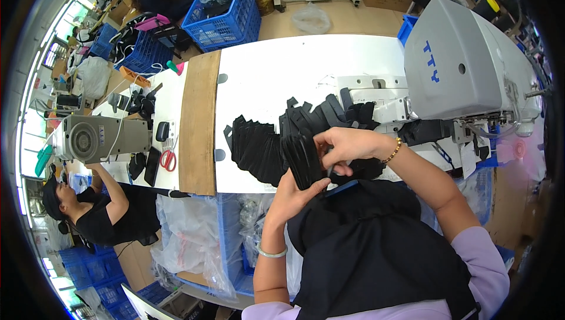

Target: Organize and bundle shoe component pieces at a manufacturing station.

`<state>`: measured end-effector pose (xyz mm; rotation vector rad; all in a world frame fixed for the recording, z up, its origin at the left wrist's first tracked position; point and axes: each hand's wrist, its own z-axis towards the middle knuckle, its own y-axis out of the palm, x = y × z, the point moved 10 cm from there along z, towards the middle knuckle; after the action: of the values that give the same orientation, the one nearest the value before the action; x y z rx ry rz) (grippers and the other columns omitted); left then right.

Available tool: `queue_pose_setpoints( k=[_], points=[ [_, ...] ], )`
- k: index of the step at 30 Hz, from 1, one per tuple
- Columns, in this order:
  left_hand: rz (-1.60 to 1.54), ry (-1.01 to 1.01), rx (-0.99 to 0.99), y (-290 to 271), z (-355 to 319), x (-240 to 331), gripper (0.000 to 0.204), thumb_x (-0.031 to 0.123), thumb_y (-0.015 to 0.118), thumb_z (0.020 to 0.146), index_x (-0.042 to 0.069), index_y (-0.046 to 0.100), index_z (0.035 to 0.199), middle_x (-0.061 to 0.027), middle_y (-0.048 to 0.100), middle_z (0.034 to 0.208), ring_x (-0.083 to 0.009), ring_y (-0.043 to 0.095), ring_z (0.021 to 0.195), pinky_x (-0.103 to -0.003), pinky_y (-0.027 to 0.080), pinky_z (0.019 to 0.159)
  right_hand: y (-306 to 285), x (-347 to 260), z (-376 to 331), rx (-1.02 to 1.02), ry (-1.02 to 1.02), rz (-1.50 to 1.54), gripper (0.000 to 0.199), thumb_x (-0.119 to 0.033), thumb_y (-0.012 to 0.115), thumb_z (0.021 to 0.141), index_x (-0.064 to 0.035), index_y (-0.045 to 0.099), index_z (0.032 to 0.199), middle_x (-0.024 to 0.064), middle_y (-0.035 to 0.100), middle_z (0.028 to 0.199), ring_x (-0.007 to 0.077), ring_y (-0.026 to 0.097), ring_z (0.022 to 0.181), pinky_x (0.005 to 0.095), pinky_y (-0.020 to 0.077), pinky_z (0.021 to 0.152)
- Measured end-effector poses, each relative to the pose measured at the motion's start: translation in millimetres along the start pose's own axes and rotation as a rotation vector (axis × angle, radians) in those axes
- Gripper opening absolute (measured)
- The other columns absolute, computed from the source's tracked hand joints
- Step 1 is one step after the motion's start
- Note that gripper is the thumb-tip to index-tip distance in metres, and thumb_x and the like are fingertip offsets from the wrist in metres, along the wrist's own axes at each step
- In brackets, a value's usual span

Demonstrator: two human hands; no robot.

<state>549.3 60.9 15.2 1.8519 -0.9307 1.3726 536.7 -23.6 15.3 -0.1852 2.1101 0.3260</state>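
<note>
"At the near edge of the white surface [306, 55], state of each grip?"

"Left grip [288, 199]: clamped on a bundle of black strips [301, 158], thumb at its lower end; upright or tilted, I cannot tell which. Right grip [355, 145]: fingers curled at the bundle's right side; I cannot tell whether they pinch anything."

"Likely failure?"

"Slippage, I judge. Many thin pieces, one low hold: if my left thumb eases, inner strips could slide out and the top could splay."

"Secondary risk?"

"A fanned row of strips [256, 149] lies just left of the bundle, a loose pile [321, 114] beyond it. A low sweep of either grip could disorder both. The sewing machine [456, 67] stands off to my right; I rate it the lesser hazard."
</note>
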Motion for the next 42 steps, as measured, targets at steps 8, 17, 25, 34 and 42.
queue_pose_setpoints(
  k=[8,17,25,34,42],
  points=[
    [-0.561,-0.141,0.316,-37.0,-10.6,-54.4,0.032,0.014,0.067,0.076,-0.001,0.053,0.1,-0.0107,0.061,0.076,-0.0184,0.061,0.074,-0.028,0.048,0.07,-57.4,31.8,-3.4,0.399,-0.255,0.242,0.033,-0.017,0.058,0.088,0.003,0.047,0.112,0.0125,0.059,0.089,0.0179,0.063,0.076,0.0273,0.0525,0.064],
    [-0.922,-0.132,0.171,-20.8,-22.9,-91.2,0.049,0.015,0.069,0.075,0.0,0.045,0.114,-0.0077,0.057,0.088,-0.0242,0.058,0.094,-0.036,0.046,0.087,-55.2,89.7,-16.7,0.419,-0.216,-1.614,0.073,-0.03,0.075,0.065,-0.0188,0.042,0.129,0.0033,0.041,0.133,0.0259,0.033,0.128,0.0429,0.0265,0.105],
    [-0.812,-0.263,0.075,-7.7,-22.3,-94.8,0.04,0.009,0.066,0.074,0.0,0.048,0.109,-0.0139,0.062,0.093,-0.028,0.058,0.097,-0.039,0.049,0.085,-51.7,75.1,-6.6,0.408,-0.441,-1.793,0.016,-0.01,0.061,0.069,-0.0086,0.057,0.084,0.0041,0.049,0.089,0.0183,0.048,0.096,0.0372,0.0316,0.099],
    [-0.775,-0.25,-0.02,5.0,-5.2,-92.2,0.035,0.008,0.064,0.074,0.0,0.051,0.105,-0.0123,0.061,0.087,-0.0292,0.058,0.098,-0.038,0.045,0.089,-61.5,96.3,10.7,0.209,-0.115,-1.744,0.022,-0.018,0.069,0.068,-0.007,0.055,0.082,0.0069,0.057,0.087,0.0206,0.055,0.091,0.0353,0.0394,0.086],
    [-0.56,0.042,0.147,-22.9,19.1,-15.7,0.045,0.001,0.069,0.064,-0.003,0.051,0.104,-0.0056,0.057,0.079,-0.0176,0.056,0.081,-0.03,0.044,0.079,-78.2,73.9,-8.6,0.056,0.01,-0.883,0.048,-0.021,0.073,0.065,-0.0016,0.061,0.108,0.0173,0.063,0.105,0.0299,0.06,0.098,0.0335,0.0465,0.085]
  ],
)
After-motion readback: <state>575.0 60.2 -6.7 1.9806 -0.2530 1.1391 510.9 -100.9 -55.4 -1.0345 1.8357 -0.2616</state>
